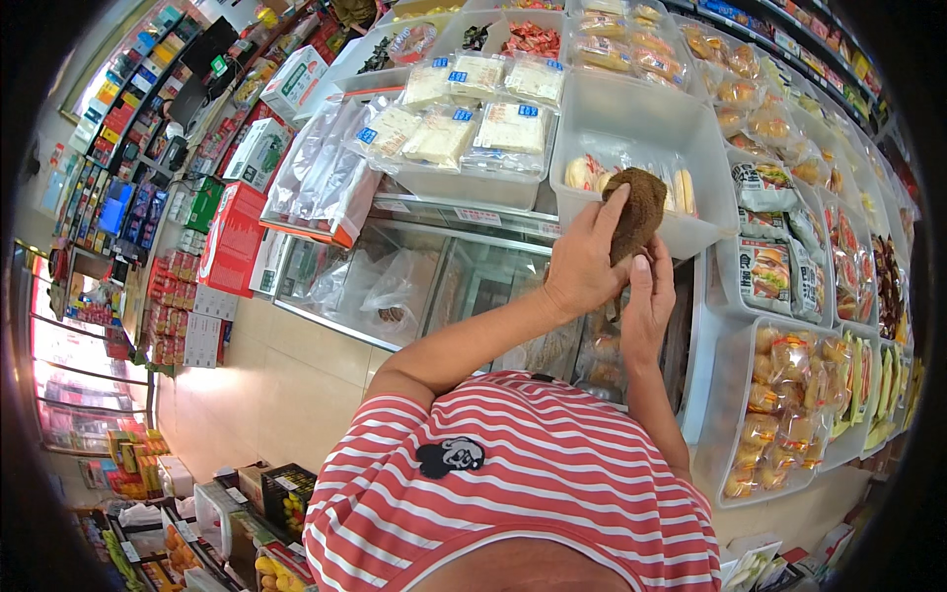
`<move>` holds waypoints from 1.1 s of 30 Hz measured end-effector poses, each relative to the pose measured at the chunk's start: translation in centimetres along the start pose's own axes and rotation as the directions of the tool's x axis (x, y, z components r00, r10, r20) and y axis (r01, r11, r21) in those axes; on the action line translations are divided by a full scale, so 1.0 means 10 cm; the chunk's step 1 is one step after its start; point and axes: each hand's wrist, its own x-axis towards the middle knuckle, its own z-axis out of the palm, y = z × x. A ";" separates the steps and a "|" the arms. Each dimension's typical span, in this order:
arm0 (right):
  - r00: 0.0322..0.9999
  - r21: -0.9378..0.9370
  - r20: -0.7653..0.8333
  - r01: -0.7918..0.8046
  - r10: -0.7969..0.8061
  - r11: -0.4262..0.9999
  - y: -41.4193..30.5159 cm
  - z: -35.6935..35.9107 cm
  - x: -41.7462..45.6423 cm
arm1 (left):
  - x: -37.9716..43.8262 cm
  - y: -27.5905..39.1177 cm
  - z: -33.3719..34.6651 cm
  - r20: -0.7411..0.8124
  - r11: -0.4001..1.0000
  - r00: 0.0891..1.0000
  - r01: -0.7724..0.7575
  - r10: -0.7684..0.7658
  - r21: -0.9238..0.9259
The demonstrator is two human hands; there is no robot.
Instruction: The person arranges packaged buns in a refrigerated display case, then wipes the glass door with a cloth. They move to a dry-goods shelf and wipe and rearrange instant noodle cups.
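A folded brown cloth (638,211) is held over the near rim of a translucent plastic bin (651,118). My left hand (592,259) has it between thumb and fingers. Just right of it, my right hand (648,296) is raised with its fingertips at the cloth's lower edge; whether they grip it is not plain. Inside the bin, partly behind the cloth, lie several wrapped pastries (683,191). Packaged white bread slices (510,127) fill the bin to the left.
Below the bins is a glass-topped display case (481,277) with plastic bags inside. Bins of burger packs (765,274) and wrapped buns (784,414) stand at the right. A red box (233,240) and a plastic-covered tray (322,166) stand left. Crates of fruit (285,499) are low left.
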 end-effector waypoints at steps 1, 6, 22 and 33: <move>1.000 0.028 -0.014 -0.011 0.011 1.000 -0.05 0.01 0.01 | -0.01 0.01 0.02 -0.017 0.998 0.998 -0.060 0.060 -0.014; 1.000 0.109 0.005 0.001 -0.002 0.994 -0.12 -0.03 0.02 | -0.07 0.06 0.04 -0.008 0.956 0.964 -0.264 0.265 -0.129; 0.959 -0.117 -0.250 0.106 -0.132 0.988 -0.01 -0.19 0.39 | 0.32 -0.57 -0.08 -0.184 0.932 0.930 -0.272 0.318 0.239; 0.920 -0.696 0.048 0.309 -0.388 0.648 0.42 -0.06 0.62 | 0.22 -0.81 0.13 0.049 0.866 0.993 -0.121 0.111 0.484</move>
